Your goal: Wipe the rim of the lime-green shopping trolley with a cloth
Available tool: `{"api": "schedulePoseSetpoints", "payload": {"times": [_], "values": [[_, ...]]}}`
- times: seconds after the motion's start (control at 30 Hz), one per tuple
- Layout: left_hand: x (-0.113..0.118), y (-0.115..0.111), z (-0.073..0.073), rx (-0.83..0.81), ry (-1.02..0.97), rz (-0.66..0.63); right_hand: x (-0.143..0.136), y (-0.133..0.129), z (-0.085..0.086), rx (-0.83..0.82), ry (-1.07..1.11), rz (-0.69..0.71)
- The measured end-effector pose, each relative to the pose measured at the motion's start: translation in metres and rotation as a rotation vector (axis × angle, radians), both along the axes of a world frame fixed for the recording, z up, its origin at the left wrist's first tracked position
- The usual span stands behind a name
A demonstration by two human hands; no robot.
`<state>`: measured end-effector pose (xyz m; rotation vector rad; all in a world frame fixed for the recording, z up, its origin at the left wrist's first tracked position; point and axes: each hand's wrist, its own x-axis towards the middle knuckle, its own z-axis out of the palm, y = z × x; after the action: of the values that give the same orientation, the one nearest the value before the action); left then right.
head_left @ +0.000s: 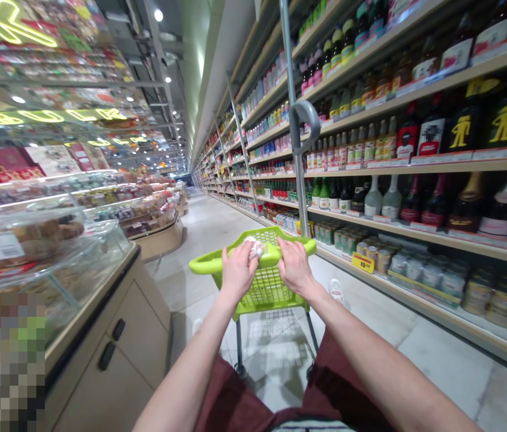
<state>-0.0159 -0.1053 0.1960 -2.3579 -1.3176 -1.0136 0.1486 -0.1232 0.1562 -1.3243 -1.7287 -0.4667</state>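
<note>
Green cart [269,291] on pale tiles [383,327], shop aisle [203,207].

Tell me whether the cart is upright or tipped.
Upright: the cart has its basket above its legs, which reach down to the floor.

White item [255,246]: at L hand [237,268], too sm. to ID
L shoe [197,326]: mostly hidden, L forearm [197,363]
Shirt [312,426]: cut off, btm edge
</note>
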Motion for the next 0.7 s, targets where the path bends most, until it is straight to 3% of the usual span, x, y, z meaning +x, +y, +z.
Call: {"api": "schedulePoseSetpoints", "payload": {"times": [0.13,0.27,0.37,0.5,0.7], "values": [[0.022,-0.007,-0.003,0.001,0.048,-0.129,0.002,-0.001,0.004,0.014,0.024,0.017],[0.019,-0.003,0.0,-0.058,0.034,-0.18,-0.013,-0.006,0.028,-0.001,0.112,0.021],[0.006,0.003,0.0,-0.108,-0.002,-0.121,-0.033,-0.006,0.042,-0.123,0.047,0.072],[-0.017,0.009,-0.004,-0.166,0.122,0.013,-0.051,-0.001,0.042,-0.18,-0.025,0.07],[-0.031,0.009,-0.008,-0.131,0.134,0.051,-0.035,-0.001,0.032,-0.12,-0.073,0.163]]}}
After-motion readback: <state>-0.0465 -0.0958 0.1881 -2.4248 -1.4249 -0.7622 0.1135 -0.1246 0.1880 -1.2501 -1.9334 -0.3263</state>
